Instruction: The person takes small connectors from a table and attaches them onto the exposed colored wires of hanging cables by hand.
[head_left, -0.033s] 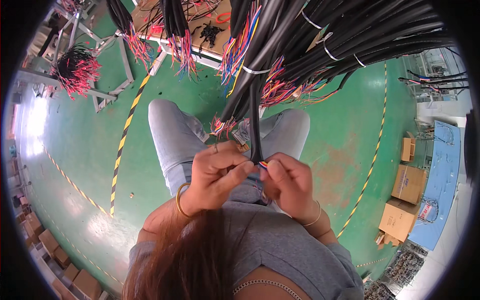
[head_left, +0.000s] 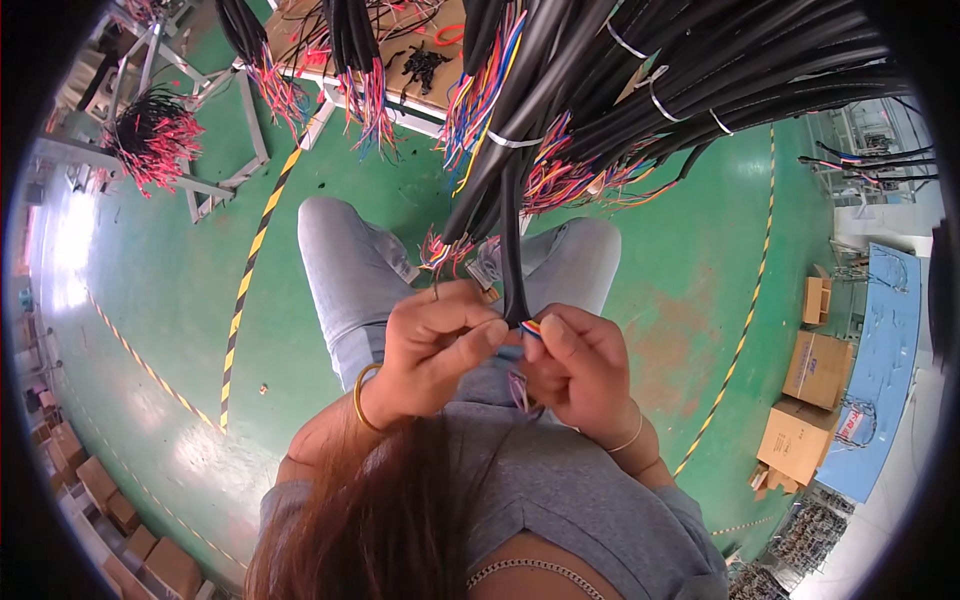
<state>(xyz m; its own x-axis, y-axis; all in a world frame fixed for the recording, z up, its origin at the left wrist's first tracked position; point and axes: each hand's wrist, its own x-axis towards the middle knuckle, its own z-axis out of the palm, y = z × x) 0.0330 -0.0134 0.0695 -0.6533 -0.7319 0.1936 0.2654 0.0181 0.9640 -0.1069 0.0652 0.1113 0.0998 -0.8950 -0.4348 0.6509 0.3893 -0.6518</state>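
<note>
A black-sheathed cable (head_left: 511,250) hangs down toward me, its lower end between my two hands. My left hand (head_left: 440,345) is closed in a pinch at the end of the sheath, on its left side. Out of that end come thin coloured wires (head_left: 531,328) in red, yellow, white and blue. My right hand (head_left: 580,365) pinches these wires between thumb and forefinger. Below the hands a pale purple wire loop (head_left: 518,390) shows in part, and the fingers hide the rest of the wires.
Thick black cable bundles (head_left: 720,75), bound with white ties, run overhead to the right. Coloured wire ends (head_left: 560,180) dangle from them. A workbench (head_left: 400,95) stands beyond my knees. Pink-ended cables (head_left: 155,140) hang on a rack at left. Cardboard boxes (head_left: 800,435) stand at right.
My right hand has shifted slightly right. More of the coloured wires and the purple loop below now show between the hands. My left hand stays almost still.
</note>
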